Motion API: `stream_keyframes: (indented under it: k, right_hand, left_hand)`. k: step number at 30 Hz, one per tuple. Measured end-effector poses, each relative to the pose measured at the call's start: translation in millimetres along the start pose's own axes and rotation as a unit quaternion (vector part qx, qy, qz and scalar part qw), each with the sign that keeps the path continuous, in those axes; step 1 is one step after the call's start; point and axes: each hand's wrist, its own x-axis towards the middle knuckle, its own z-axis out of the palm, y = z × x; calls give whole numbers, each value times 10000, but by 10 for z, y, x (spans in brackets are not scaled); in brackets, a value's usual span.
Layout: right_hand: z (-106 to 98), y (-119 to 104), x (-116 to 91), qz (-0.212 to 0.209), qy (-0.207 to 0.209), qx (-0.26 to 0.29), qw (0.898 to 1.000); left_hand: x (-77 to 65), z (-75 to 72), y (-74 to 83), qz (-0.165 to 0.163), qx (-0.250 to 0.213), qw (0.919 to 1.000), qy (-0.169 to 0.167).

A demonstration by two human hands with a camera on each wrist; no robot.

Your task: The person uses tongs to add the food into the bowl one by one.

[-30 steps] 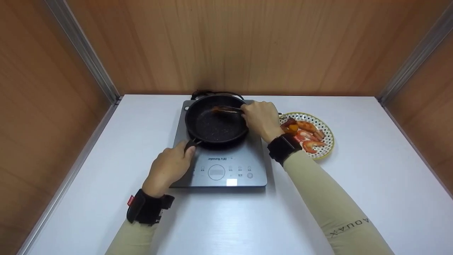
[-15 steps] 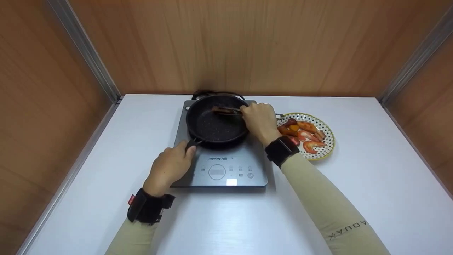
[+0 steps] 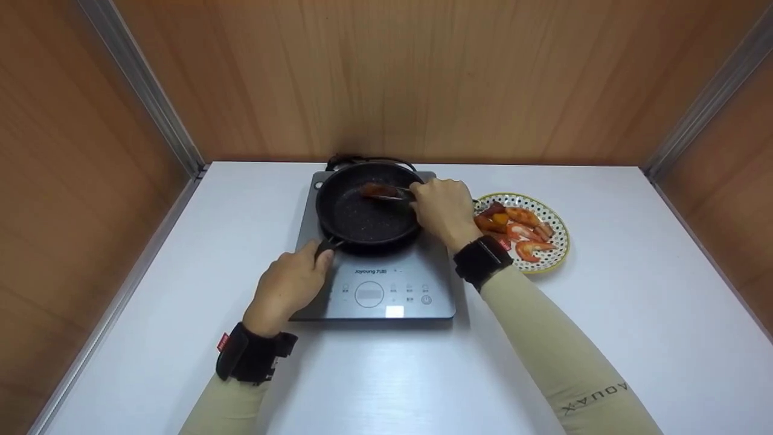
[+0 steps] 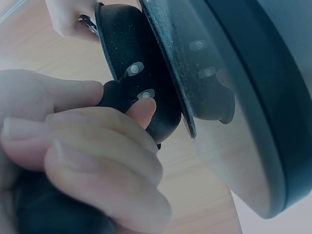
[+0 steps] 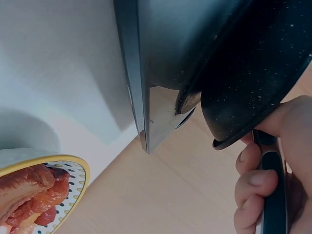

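Curled round the short black handle (image 3: 327,244) of a round black frying pan with pale specks (image 3: 362,220), the fingers of my left hand (image 3: 288,289) are closed upon it. Below this hand, a black wrist strap (image 3: 250,355) goes around the end of my beige sleeve, over a smooth white table (image 3: 374,380). Just beside the hand is a flat grey rectangular cooktop with rounded corners (image 3: 426,263); its printed controls and a circle are on the near part. The pan is over the farther part of it, but I cannot tell if its base lies fully flat there. At the right rim of the pan, my right hand (image 3: 444,208) also has its fingers bent, and they grip a slender utensil with black handle and silver edge (image 5: 274,197). At its tip, inside the pan, is a reddish-brown piece of food (image 3: 375,191), a little blurred. To the right of this hand stands a dotted white plate with yellow rim (image 3: 562,226), bearing orange shrimp (image 3: 531,251) and browned pieces. Farther, behind the cooktop, lies a black cable (image 3: 389,159), before an upright wood-grain panel (image 3: 423,78).
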Motion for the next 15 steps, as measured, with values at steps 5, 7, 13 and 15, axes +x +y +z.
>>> stream_keyframes:
  k: [5,7,13,15]
  right_hand:
    - [18,-1,-9,66,131,11,9999]
    - [26,0,-17,88,188,38,9998]
    - [5,39,-72,198,343,256,9989]
    - [-38,75,-107,268,349,366,9984]
  left_hand:
    - [4,13,-18,-38,-29,10000,-3]
    - [2,18,-17,-51,-34,10000,-2]
    - [-4,23,-5,-46,-66,10000,-14]
    - [-5,17,-2,-48,-45,10000,-20]
